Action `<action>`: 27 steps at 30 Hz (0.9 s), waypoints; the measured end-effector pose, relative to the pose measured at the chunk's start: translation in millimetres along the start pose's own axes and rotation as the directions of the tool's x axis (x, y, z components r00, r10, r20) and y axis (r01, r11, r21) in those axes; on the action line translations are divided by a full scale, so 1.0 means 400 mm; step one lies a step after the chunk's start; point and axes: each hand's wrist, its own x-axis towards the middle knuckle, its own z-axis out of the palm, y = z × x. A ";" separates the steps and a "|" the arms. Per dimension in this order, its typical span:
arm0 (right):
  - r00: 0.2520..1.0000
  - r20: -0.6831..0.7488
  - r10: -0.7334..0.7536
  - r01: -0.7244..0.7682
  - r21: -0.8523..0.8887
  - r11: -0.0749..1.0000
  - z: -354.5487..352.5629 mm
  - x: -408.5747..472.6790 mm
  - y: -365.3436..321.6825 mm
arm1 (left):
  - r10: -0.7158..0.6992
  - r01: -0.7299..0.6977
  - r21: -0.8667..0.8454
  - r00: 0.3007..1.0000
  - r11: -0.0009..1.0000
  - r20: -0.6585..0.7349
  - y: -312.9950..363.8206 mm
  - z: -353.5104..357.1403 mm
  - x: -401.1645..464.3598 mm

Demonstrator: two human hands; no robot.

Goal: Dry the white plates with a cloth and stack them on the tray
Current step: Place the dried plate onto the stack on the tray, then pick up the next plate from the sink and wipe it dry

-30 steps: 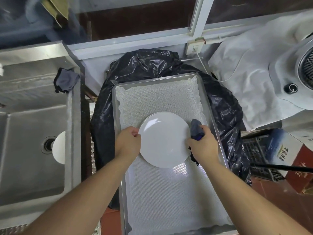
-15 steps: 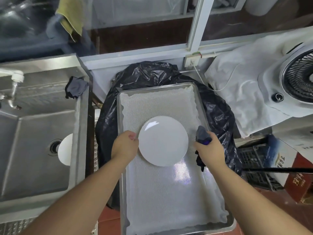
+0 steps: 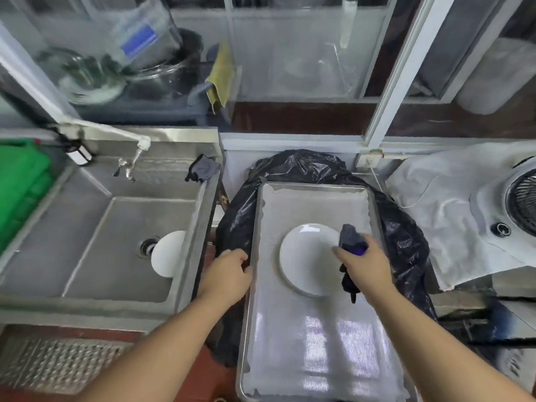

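Stainless steel fills our view on the left, where a deep sink (image 3: 95,236) sits under a tap (image 3: 136,158), with a dark rag (image 3: 204,170) draped on its back corner and one white plate in the sink (image 3: 168,253) lying beside the drain. To the right of the sink we see a metal tray (image 3: 255,285) lined with a pale mesh mat (image 3: 313,343), resting on top of a black plastic bag (image 3: 298,166). Another white plate on the tray (image 3: 307,256) lies flat on the mat, toward the tray's right side. Our right hand (image 3: 367,266) is closed around a dark cloth (image 3: 349,236), which bunches above the fingers and hangs below the palm, over the plate's right edge. Our left hand (image 3: 229,272) is off the plate, at the tray's left rim over the black bag, its fingers loosely curled; we cannot tell whether they touch the rim. Farther right we see a fan (image 3: 522,204) partly wrapped in a white sheet (image 3: 441,204)
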 end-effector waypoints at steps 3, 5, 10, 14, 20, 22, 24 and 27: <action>0.996 0.082 -0.024 0.023 0.008 1.000 0.075 -0.053 -0.049 | -0.015 0.016 0.038 1.000 0.999 -0.027 -0.070 -0.057 -0.046; 0.992 0.124 -0.032 0.031 0.012 0.999 0.139 -0.099 -0.080 | -0.032 0.035 0.070 0.998 0.997 -0.046 -0.132 -0.096 -0.079; 0.973 0.225 -0.044 0.053 -0.031 0.998 0.339 -0.238 -0.146 | -0.118 0.124 0.102 0.991 0.987 -0.068 -0.333 -0.188 -0.190; 0.941 0.317 -0.117 0.175 -0.161 0.971 0.531 -0.368 -0.177 | -0.160 0.170 0.074 0.980 0.983 -0.122 -0.529 -0.254 -0.297; 0.861 0.465 -0.207 0.356 -0.259 0.898 0.804 -0.588 -0.239 | -0.255 0.272 0.066 0.948 0.960 -0.190 -0.805 -0.353 -0.462; 0.823 0.529 -0.207 0.399 -0.280 0.873 0.880 -0.636 -0.258 | -0.301 0.316 0.043 0.931 0.948 -0.209 -0.880 -0.384 -0.515; 0.784 0.583 -0.213 0.469 -0.332 0.818 0.948 -0.669 -0.275 | -0.344 0.359 0.023 0.910 0.933 -0.231 -0.945 -0.411 -0.563; 0.727 0.651 -0.219 0.577 -0.406 0.708 1.035 -0.699 -0.294 | -0.404 0.419 0.014 0.885 0.908 -0.232 -1.025 -0.439 -0.606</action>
